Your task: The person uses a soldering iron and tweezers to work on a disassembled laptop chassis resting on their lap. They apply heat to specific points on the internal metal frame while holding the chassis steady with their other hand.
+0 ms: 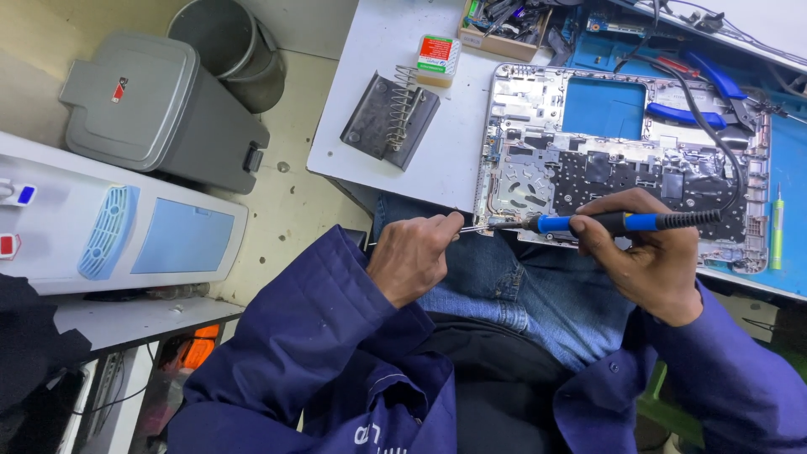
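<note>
- The white worktable (395, 160) fills the upper middle of the view, and every place below is told from the opened laptop shell that lies on it.
- The water dispenser (118, 227), white with pale blue panels, stands far to the left of the shell, down at floor level.
- The grey lidded bin (160, 109) sits up and left of the shell, beyond the table's edge, with a round grey bucket (227, 46) just behind it.
- The opened laptop shell (622, 160), silver with its black inner parts bared, lies at the table's near edge, over the person's lap.
- The blue mat (790, 193) shows under and to the right of the shell.
- The soldering iron stand (391, 118), dark with a wire coil, lies left of the shell.
- The right hand (647, 261) is closed around the soldering iron (605, 223), black and blue, held level over the shell's near edge, tip pointing left.
- The left hand (412, 256), at the shell's near left corner, pinches a thin wire (471, 227) between thumb and fingers, its end at the iron's tip.
- The blue-handled pliers (698, 101) rest on the shell's far right part.
- A small white and green container (437, 59) stands just above and left of the shell.
</note>
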